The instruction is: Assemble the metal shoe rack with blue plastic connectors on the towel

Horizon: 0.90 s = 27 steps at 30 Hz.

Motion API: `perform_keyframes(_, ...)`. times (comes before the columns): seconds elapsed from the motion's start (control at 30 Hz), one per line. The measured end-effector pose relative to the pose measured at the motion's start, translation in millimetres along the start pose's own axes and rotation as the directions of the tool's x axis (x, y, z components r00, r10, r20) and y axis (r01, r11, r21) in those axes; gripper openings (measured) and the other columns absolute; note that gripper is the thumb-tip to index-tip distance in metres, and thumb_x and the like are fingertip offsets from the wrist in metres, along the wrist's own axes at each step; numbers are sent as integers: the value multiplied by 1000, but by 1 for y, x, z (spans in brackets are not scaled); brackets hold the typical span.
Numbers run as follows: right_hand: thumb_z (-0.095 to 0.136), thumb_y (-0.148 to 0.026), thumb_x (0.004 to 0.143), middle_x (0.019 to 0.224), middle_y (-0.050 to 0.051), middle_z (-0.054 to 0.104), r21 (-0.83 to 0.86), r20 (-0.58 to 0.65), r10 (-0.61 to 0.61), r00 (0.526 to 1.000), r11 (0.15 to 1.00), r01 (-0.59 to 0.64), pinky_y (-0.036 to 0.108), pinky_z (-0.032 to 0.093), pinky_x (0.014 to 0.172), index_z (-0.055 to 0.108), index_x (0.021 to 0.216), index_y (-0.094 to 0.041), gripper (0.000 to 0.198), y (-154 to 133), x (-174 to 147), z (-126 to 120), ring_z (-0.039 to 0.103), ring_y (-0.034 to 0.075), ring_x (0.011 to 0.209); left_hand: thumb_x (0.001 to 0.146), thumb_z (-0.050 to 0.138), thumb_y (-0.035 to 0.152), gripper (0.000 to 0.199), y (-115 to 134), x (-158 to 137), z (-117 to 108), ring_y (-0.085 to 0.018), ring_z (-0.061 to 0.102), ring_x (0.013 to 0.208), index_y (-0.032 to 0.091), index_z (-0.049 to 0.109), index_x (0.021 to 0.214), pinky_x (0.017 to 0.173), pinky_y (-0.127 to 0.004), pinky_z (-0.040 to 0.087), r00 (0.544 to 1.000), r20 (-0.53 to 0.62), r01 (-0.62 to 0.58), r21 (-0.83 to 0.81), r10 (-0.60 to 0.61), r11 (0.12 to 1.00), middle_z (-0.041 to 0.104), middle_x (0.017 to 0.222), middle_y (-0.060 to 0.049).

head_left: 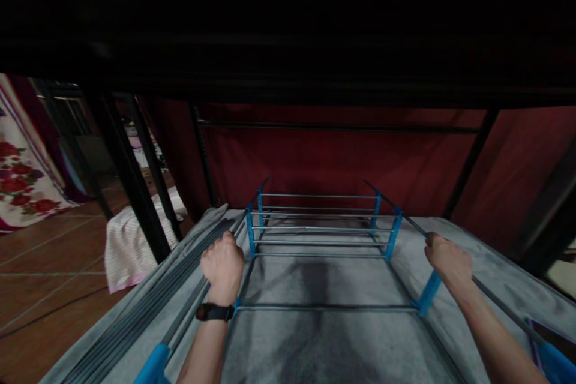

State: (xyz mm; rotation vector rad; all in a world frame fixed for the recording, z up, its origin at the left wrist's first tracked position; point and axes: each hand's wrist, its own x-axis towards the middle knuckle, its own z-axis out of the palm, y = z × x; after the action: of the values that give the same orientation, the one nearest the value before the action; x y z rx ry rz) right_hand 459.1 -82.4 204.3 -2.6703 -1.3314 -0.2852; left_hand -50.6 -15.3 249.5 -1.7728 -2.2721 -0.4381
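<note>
A rack frame of grey metal tubes [324, 308] and blue plastic connectors [395, 234] lies along a grey sheet. My left hand [224, 261], with a dark band on the wrist, is closed round the long tube on the left side. On the opposite side, my right hand [450, 259] grips the long right tube [499, 300]. Several thin crossbars [321, 243] join the blue pieces at the far end. Closer to me, another blue connector [153, 366] sits on the left tube, and one more [558, 363] at the lower right.
Several loose tubes [148, 306] lie side by side left of the frame. The grey sheet [351, 342] covers the surface beneath. Black posts [128, 174] stand at the left, and a dark beam crosses overhead. A red curtain [337, 159] hangs behind; a striped cloth [130, 246] lies left.
</note>
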Motion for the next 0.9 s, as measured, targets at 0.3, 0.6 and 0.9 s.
perform_keyframes(0.3,26,-30,103,113,24,74,3,-28,3,1000,1000,-3,48,56,85,64,133,-14,51,-4,7,6,74,39,104,99,28,16,43,2,11,10,-33,72,96,9,68,111,79,-38,46,1000,-32,-1,8,1,1000,73,92,-19)
perform_keyframes(0.6,29,-18,100,105,24,73,-44,-80,20,997,999,-24,43,56,83,68,118,-7,45,-21,-7,-10,75,34,99,103,19,20,49,0,14,21,-32,71,96,9,67,104,79,-38,47,996,-75,-34,95,41,995,69,88,-18)
perform_keyframes(0.9,34,-23,101,119,24,67,-30,-157,-37,987,999,32,44,53,93,60,130,-4,43,-25,-15,-16,67,34,112,103,34,31,46,2,6,11,-38,64,111,-1,63,120,93,-46,47,976,-169,-131,61,140,989,66,112,-26)
